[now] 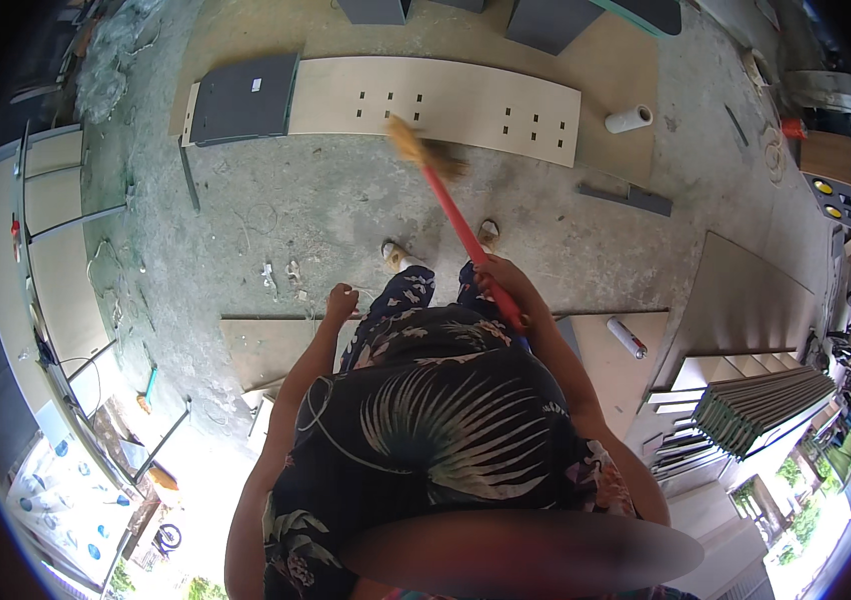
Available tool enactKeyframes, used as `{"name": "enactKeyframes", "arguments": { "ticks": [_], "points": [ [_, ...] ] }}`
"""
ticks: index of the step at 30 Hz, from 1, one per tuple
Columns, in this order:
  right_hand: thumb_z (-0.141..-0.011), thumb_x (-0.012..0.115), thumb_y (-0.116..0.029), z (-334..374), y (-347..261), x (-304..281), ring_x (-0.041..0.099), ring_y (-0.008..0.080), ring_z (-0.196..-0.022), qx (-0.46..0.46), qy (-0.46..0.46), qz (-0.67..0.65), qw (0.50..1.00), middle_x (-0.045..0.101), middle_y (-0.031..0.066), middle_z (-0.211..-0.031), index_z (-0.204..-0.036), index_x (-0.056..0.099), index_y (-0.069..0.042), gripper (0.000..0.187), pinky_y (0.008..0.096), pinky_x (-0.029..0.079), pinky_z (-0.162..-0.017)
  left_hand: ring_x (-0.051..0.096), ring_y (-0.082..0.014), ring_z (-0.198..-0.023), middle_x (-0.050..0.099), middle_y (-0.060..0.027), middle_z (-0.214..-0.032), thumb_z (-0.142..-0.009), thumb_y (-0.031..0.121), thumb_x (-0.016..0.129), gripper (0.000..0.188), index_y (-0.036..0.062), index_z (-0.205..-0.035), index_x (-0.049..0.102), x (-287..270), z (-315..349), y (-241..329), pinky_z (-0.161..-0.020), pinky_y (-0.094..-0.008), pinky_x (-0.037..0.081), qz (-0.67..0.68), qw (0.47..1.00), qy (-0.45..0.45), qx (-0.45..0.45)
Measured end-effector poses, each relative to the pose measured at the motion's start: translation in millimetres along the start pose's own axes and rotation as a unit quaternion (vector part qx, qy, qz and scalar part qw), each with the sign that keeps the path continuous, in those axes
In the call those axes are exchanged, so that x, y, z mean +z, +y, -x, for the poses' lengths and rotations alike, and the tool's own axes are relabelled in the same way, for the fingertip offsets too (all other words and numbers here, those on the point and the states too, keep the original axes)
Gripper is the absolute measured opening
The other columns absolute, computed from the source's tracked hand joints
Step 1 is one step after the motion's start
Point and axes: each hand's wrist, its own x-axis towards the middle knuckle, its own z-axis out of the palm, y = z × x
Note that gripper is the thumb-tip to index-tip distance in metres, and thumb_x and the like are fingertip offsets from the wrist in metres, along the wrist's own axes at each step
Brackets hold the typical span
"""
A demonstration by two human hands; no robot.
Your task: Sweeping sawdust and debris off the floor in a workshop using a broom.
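A broom (454,208) with a red handle slants up and to the left in front of me. My right hand (502,278) is wrapped round its handle near the lower end. The yellowish bristles are smeared by motion and show over the near edge of a long pale board (466,100) with rows of dark slots. My left hand (343,298) hangs beside my left leg, fingers curled into a fist, with nothing visible in it. My feet stand on the grey concrete floor (326,190).
A dark grey panel (246,100) lies over the board's left end. A white roll (630,119) stands right of the board, and a grey strip (626,198) lies below. Small litter (281,275) is to my left. A spray can (628,338) and stacked panels (756,410) sit at right.
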Motion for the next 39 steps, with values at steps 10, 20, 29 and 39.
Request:
{"name": "enactKeyframes", "arguments": {
  "ticks": [10,20,29,39],
  "points": [
    [-0.077,0.047,-0.009,93,-38,54,0.043,0.0065,-0.044,-0.074,0.142,0.067,0.985,0.046,0.0018,-0.063,-0.109,0.043,-0.006,0.032,0.0201,0.037,-0.037,0.06,-0.0232,-0.052,0.06,-0.0171,-0.07,-0.07,0.02,0.052,0.035,-0.0042,-0.094,0.053,-46,-45,-36,-0.058,-0.0311,0.048,0.012,0.998,0.036,0.046],
    [-0.075,0.048,-0.015,-128,-17,88,0.047,0.0194,-0.048,-0.074,0.147,-0.104,0.981,0.046,0.0065,-0.058,-0.069,0.045,-0.005,0.012,0.0341,0.042,-0.043,0.061,-0.0242,-0.056,0.06,-0.0199,-0.076,-0.069,0.02,0.053,0.037,-0.0052,-0.096,0.052,-88,-7,-79,-0.06,-0.0323,0.049,0.064,0.993,0.088,0.033],
    [-0.075,0.048,-0.009,-194,14,254,0.047,0.0156,-0.049,0.128,-0.108,0.019,0.986,0.045,0.0058,-0.063,-0.074,0.043,-0.004,0.008,0.0306,0.042,-0.044,0.061,-0.0253,-0.055,0.059,-0.0206,-0.079,-0.069,0.018,0.05,0.034,-0.0078,-0.092,0.053,-72,41,-215,-0.059,-0.0328,0.05,-0.006,0.997,0.078,0.006],
    [-0.076,0.05,-0.01,-58,-46,231,0.042,0.0082,-0.042,-0.033,-0.098,0.228,0.968,0.045,0.0032,-0.06,-0.085,0.042,-0.004,0.013,0.0223,0.037,-0.036,0.061,-0.0234,-0.053,0.06,-0.0159,-0.068,-0.07,0.02,0.048,0.035,-0.0048,-0.094,0.053,-75,19,-151,-0.056,-0.032,0.048,0.133,0.986,0.072,-0.067]
  ]
}}
